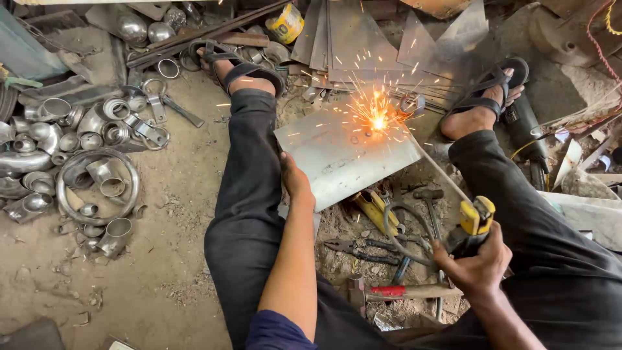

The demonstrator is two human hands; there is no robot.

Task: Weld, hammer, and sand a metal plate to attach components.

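The right hand (pixel 478 262) is clenched around a yellow electrode holder (pixel 475 220), its rod (pixel 435 167) reaching up-left to sparks (pixel 376 115) on the steel sheet (pixel 346 155). The left hand (pixel 295 181) grips the sheet's near-left edge. Between the 2 legs, pliers (pixel 359 247) and a hammer (pixel 395 291) crowd the ground; bare dirt (pixel 175 214) lies left.

1. Metal sheet (pixel 346 155): grey, orange-white sparks.
2. Electrode holder (pixel 476 217): yellow/black.
3. Hammer (pixel 395 291): red grip, tan wood.
4. Trousers (pixel 249 194): black.
5. Sandals (pixel 243 68): black.
6. Pipe fittings (pixel 78 162): silver.
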